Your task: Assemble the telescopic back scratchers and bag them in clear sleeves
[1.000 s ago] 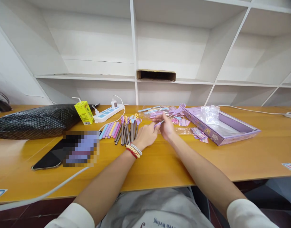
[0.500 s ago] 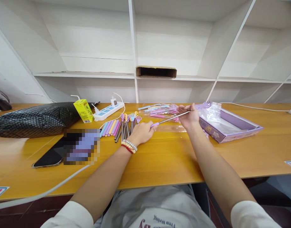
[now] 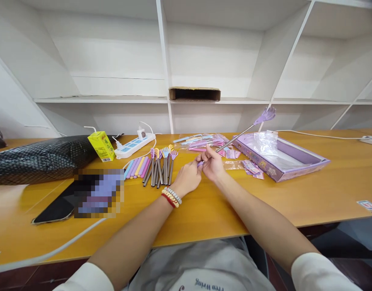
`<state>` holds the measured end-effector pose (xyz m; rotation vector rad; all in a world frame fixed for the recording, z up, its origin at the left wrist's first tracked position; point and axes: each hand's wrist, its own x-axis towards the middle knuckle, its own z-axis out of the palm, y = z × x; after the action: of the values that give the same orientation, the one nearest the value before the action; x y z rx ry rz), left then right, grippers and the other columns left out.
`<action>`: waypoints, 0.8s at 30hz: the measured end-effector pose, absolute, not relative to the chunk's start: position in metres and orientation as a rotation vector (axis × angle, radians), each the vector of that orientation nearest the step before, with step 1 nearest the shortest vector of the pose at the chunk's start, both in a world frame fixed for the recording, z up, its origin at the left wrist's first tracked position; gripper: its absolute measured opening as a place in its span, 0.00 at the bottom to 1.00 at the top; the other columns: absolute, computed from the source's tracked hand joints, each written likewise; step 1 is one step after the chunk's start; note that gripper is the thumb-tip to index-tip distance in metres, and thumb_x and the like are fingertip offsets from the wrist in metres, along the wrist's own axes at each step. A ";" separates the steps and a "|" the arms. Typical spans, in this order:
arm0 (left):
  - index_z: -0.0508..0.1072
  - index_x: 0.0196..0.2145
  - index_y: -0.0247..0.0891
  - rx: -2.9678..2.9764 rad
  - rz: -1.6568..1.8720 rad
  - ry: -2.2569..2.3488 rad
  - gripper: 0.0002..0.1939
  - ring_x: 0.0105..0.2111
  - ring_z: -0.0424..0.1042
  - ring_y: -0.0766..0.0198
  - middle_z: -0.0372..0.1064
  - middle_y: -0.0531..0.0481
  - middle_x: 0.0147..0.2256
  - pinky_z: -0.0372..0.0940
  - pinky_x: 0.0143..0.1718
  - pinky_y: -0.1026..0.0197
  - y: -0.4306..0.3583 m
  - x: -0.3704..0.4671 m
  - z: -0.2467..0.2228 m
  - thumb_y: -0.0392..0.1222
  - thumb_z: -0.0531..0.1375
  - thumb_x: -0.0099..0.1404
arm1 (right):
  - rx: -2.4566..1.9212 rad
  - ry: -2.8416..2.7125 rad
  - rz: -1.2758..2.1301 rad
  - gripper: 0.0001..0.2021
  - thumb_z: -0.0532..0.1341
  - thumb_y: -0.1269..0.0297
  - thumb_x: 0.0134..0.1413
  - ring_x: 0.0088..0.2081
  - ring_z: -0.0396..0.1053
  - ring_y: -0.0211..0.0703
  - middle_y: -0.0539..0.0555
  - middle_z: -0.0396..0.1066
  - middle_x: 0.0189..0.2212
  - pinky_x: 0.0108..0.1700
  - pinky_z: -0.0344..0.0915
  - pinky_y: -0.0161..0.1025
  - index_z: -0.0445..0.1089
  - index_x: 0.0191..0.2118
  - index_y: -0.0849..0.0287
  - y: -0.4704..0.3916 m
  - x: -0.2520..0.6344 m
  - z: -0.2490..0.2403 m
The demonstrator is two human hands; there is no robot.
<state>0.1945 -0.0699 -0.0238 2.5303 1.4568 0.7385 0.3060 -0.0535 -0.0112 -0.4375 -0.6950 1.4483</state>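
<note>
A purple claw-headed back scratcher (image 3: 239,135) with a thin metal rod slants up and right, its head above the back edge of the table. My left hand (image 3: 188,178) is closed on its purple handle, which is mostly hidden by the fingers. Beside it, my right hand (image 3: 212,163) has its fingers curled round the lower rod near the handle. To the left lie several metal rods with coloured claw heads (image 3: 165,165) and a row of pastel handles (image 3: 138,167). Behind my hands are plastic-bagged pink and blue pieces (image 3: 204,141).
An open purple box (image 3: 295,171) with clear plastic stands at right, near small printed cards (image 3: 252,167). A yellow drink carton (image 3: 101,146), power strip (image 3: 135,146), black wrapped bundle (image 3: 43,159) and dark phone (image 3: 57,202) are at left. White shelving (image 3: 113,99) stands behind.
My right hand has moved left and down along the rod to beside my left hand. The scratcher now tilts up more steeply, and its whole claw head shows. The view has shifted slightly.
</note>
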 end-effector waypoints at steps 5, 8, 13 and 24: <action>0.65 0.42 0.35 2.570 0.771 1.219 0.16 0.38 0.70 0.57 0.70 0.42 0.40 0.62 0.37 0.59 -0.072 0.194 -0.020 0.50 0.51 0.65 | -0.396 -0.713 1.431 0.26 0.65 0.64 0.44 0.13 0.45 0.28 0.41 0.41 0.08 0.24 0.61 0.33 0.44 0.14 0.59 -0.056 0.319 -0.004; 0.64 0.43 0.35 2.607 0.723 1.203 0.19 0.38 0.71 0.56 0.70 0.43 0.39 0.62 0.36 0.59 -0.072 0.193 -0.018 0.53 0.51 0.64 | -0.421 -0.723 1.417 0.25 0.65 0.68 0.42 0.12 0.42 0.28 0.40 0.40 0.08 0.19 0.55 0.32 0.41 0.16 0.59 -0.058 0.321 0.000; 0.66 0.42 0.36 2.592 0.661 1.442 0.21 0.37 0.72 0.53 0.72 0.42 0.36 0.61 0.34 0.57 -0.073 0.196 -0.021 0.56 0.48 0.65 | -0.457 -0.714 1.362 0.27 0.63 0.74 0.36 0.11 0.39 0.26 0.39 0.38 0.07 0.15 0.48 0.32 0.37 0.18 0.58 -0.062 0.313 0.000; 0.73 0.35 0.39 2.503 0.634 1.516 0.20 0.35 0.73 0.52 0.73 0.43 0.30 0.59 0.30 0.59 -0.071 0.199 -0.018 0.57 0.52 0.61 | -0.505 -0.673 1.296 0.27 0.62 0.76 0.32 0.10 0.38 0.25 0.39 0.38 0.08 0.13 0.43 0.31 0.35 0.19 0.57 -0.069 0.309 0.006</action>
<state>0.1991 -0.0713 -0.0181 2.5031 1.5158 0.6339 0.3095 -0.0686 0.0061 -0.5046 -0.6728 1.2956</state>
